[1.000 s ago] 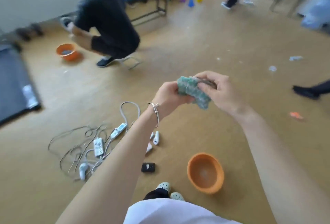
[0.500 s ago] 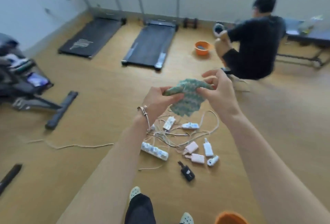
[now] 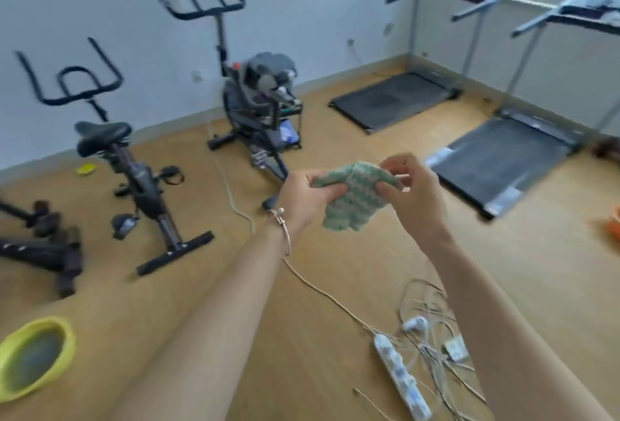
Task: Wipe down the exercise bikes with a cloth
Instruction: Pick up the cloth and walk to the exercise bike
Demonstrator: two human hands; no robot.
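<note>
A green and white cloth (image 3: pixel 352 199) hangs spread between my two hands at chest height. My left hand (image 3: pixel 308 197) grips its left edge, and my right hand (image 3: pixel 414 192) pinches its right edge. Two black exercise bikes stand by the white wall ahead. The nearer bike (image 3: pixel 134 172) is at the left with its saddle and handlebars bare. The farther bike (image 3: pixel 248 98) at the centre has bags and clutter piled on it. Both bikes are well beyond my hands.
A yellow basin (image 3: pixel 32 357) sits on the wood floor at lower left. A power strip (image 3: pixel 402 377) and tangled cables lie at lower right. Two treadmills (image 3: pixel 503 159) stand at the right. Dumbbells (image 3: pixel 67 253) lie at far left. A cord (image 3: pixel 235 199) runs across the floor.
My view has swung left from the crouching person and treadmills to the exercise bikes. The cloth, bunched a second ago, is now opened out between both hands.
</note>
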